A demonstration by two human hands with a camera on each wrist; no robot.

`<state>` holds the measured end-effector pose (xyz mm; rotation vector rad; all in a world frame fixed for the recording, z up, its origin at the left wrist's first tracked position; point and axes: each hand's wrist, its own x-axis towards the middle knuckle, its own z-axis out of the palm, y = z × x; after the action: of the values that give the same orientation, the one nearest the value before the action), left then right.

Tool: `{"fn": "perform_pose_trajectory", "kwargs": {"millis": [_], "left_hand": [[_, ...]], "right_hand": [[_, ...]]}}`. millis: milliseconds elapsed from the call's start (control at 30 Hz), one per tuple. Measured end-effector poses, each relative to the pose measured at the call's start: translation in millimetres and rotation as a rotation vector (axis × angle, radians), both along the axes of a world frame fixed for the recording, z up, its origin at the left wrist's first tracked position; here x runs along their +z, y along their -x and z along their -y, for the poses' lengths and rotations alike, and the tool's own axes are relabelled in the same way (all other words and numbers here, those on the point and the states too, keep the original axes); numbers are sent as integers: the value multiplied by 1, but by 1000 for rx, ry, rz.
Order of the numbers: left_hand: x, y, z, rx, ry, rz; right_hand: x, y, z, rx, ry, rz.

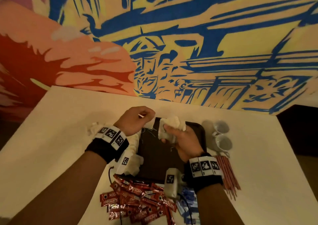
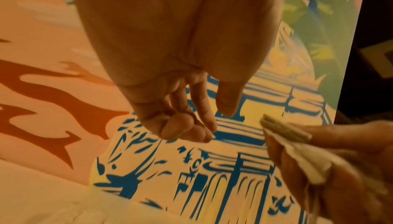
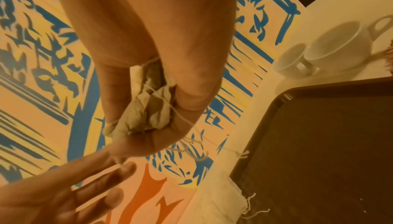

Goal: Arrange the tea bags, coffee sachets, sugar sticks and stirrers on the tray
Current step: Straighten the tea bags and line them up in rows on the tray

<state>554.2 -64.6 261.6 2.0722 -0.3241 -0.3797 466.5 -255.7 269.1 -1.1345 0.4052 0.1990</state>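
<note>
Crumpled tea bags (image 1: 173, 126) above dark tray (image 1: 154, 156)

Head cam is looking down from above at the counter (image 1: 51, 138), with the mural wall (image 1: 189, 35) at 12 o'clock. Both wrist cams are sitting super close behind their palms, facing along the fingers (image 2: 187, 126) toward that same mural. Right wrist cam is also catching the tray (image 3: 319, 143) at 4 o'clock, shared with the head view.
</note>
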Motion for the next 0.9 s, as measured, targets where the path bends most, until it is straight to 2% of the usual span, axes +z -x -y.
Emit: {"fn": "perform_pose_trajectory", "kwargs": {"millis": [133,267,400,700,900], "left_hand": [[43,37,1,9,110,5],[64,67,10,-17,183,1],[69,85,18,-5,189,-60],[80,129,31,154,209,-13],[79,163,8,281,139,46]], "right_hand": [[17,10,-1,33,24,45],[30,21,3,84,54,116],[38,35,11,142,94,143],[53,59,38,201,-39,175],[37,69,35,151,-46,100]]}}
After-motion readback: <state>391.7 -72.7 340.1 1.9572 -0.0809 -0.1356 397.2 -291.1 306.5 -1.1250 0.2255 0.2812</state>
